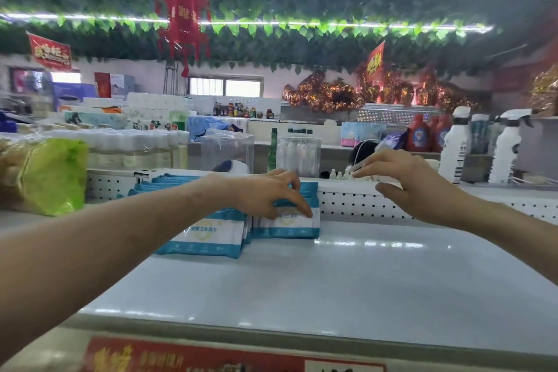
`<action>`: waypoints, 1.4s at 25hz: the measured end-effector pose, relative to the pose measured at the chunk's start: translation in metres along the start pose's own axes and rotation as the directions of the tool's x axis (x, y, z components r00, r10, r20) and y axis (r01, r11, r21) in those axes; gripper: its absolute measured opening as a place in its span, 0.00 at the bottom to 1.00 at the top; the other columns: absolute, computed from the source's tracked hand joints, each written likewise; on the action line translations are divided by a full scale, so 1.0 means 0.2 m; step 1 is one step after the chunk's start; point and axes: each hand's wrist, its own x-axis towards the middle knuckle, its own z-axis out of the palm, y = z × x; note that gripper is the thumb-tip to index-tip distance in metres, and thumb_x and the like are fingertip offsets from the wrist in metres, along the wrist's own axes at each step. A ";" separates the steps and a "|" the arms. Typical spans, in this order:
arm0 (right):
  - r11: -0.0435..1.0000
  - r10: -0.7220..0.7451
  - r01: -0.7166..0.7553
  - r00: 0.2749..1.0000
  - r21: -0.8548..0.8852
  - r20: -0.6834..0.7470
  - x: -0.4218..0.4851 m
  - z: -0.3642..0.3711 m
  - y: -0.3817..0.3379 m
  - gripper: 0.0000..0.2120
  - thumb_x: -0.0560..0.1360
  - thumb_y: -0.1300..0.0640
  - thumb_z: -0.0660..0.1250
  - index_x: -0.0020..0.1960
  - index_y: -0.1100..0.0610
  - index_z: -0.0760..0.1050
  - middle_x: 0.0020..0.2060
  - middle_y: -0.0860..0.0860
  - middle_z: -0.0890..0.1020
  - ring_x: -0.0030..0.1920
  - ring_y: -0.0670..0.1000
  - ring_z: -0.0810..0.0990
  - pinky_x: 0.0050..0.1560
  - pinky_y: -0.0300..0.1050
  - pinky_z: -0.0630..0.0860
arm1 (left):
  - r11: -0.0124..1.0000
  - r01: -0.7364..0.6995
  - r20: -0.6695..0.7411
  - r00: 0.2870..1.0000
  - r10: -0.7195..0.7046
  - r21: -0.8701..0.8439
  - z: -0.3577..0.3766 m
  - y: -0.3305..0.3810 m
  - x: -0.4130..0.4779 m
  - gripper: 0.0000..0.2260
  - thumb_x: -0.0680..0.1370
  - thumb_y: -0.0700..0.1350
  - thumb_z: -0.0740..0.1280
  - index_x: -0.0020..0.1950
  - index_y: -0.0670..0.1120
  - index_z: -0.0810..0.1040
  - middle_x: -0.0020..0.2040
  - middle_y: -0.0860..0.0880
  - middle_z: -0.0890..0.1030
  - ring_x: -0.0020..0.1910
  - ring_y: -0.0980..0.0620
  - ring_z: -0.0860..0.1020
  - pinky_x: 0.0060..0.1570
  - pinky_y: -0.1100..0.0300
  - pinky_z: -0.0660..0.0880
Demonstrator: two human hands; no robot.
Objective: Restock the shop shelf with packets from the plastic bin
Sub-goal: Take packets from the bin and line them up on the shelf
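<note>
Left hand [265, 193] pinches top of blue-and-white flat plastic packets [287, 226], thumb on front, likely squaring upright row against white perforated back panel [362, 205] of glossy white shelf [362, 275]; right hand [404, 181] hovers alongside, fingers loose, empty; bin unseen

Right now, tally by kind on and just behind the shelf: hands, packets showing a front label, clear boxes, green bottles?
Hands: 2, left hand, right hand
Packets showing a front label: 2, more stacked behind, uncounted
Clear boxes: 2
Green bottle: 1
Total: 7
</note>
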 end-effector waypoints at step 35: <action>0.391 -0.899 0.547 0.056 0.741 0.433 -0.47 1.86 -3.48 0.16 0.78 0.58 0.68 0.65 0.51 0.80 0.58 0.50 0.80 0.58 0.50 0.79 0.59 0.43 0.73 | -0.343 0.903 0.195 -0.299 -0.934 -0.258 1.41 1.53 -3.40 0.15 0.77 0.47 0.65 0.63 0.54 0.80 0.59 0.49 0.79 0.59 0.47 0.80 0.59 0.51 0.76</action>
